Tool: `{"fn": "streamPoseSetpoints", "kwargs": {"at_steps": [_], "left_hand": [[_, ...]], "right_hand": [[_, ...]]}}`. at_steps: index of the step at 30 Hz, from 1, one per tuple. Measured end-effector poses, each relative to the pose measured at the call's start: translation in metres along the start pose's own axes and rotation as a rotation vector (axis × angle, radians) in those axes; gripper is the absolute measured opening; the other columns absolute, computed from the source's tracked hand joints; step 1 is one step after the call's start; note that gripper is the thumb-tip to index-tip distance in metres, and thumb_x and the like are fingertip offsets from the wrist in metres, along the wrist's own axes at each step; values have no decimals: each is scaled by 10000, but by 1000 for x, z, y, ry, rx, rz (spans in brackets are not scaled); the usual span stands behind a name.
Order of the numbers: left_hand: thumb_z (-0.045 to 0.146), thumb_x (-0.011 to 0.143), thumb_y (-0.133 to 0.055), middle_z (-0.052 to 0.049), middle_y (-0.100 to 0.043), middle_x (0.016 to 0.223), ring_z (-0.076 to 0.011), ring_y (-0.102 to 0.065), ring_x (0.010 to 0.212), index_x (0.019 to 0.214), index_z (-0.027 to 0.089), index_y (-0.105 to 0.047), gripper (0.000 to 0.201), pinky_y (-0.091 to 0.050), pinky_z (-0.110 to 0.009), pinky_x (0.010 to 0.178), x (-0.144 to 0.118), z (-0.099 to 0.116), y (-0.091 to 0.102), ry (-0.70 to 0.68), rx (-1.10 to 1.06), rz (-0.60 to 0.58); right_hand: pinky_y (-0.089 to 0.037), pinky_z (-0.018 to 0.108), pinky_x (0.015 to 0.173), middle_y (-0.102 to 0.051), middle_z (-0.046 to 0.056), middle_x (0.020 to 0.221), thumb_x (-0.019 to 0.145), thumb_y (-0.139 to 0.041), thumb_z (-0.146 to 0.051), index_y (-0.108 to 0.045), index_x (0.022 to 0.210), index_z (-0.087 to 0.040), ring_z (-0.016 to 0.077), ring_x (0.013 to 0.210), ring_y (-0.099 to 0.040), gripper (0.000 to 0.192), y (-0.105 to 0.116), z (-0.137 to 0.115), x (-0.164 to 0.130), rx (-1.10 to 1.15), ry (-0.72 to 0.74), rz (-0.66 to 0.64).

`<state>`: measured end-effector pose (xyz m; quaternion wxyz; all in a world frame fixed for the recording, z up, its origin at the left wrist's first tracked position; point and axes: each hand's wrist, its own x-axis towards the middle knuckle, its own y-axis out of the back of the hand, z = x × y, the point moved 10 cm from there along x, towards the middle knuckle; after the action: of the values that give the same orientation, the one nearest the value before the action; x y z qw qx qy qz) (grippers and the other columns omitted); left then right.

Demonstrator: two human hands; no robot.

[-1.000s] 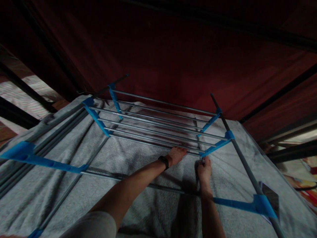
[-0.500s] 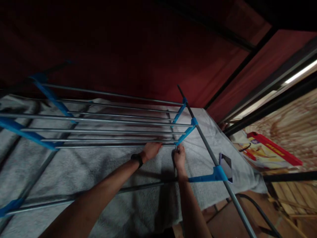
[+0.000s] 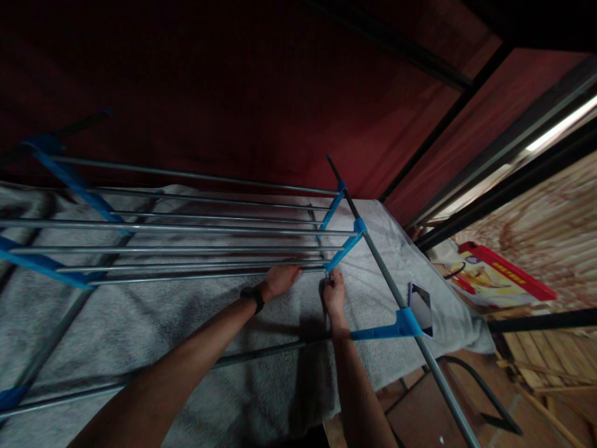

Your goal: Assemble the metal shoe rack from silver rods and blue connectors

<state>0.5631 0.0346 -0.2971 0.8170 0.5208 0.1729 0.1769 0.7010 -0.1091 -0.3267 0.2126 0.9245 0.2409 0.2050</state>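
Observation:
A metal drying rack with grey bars and blue plastic joints stands over a grey towel. My left hand, with a black watch on its wrist, lies palm down against the nearest bar of the rack's upper section. My right hand is closed around the end of that same bar, just below the blue corner joint. The fingertips of both hands are partly hidden by the bar. The light is dim.
A dark phone rests on the towel by the rack's right side rail. Dark red fabric hangs behind. To the right lie a red and yellow printed sheet, wooden slats and black metal frame bars.
The view has swung to the right, bringing the phone and the printed sheet into sight. Both hands have stayed on the near bar by the blue corner joint.

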Motion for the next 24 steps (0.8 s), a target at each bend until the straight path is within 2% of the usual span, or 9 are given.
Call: {"fn": "streamPoseSetpoints", "kwargs": {"at_steps": [6,18,24], "left_hand": [[303,1062,-401,-123,-763,1176,-267,-724,1089,1216,192,-694,349,-548,-347,924,2,2,3,3,6,-13],[302,1070,-391,-128,-771,1143,-255,-740,1050,1192,185,-698,351,-552,-332,893,4,3,0,13,13,-45],[305,1069,-389,-126,-773,1115,-254,-739,1049,1158,187,-705,349,-552,-329,888,6,3,0,2,22,-45]], "right_hand": [[-450,403,1083,-679,115,1223,778,-432,-139,-649,1291,-175,246,1152,-595,558,2,-7,-1,-15,9,1],[-441,441,1079,-660,168,1204,800,-430,-179,-665,1246,-122,286,1172,-584,507,1,-5,-1,-40,5,7],[-444,411,1068,-660,120,1143,790,-439,-171,-663,1242,-171,261,1111,-579,504,2,-3,-1,-40,4,19]]}}
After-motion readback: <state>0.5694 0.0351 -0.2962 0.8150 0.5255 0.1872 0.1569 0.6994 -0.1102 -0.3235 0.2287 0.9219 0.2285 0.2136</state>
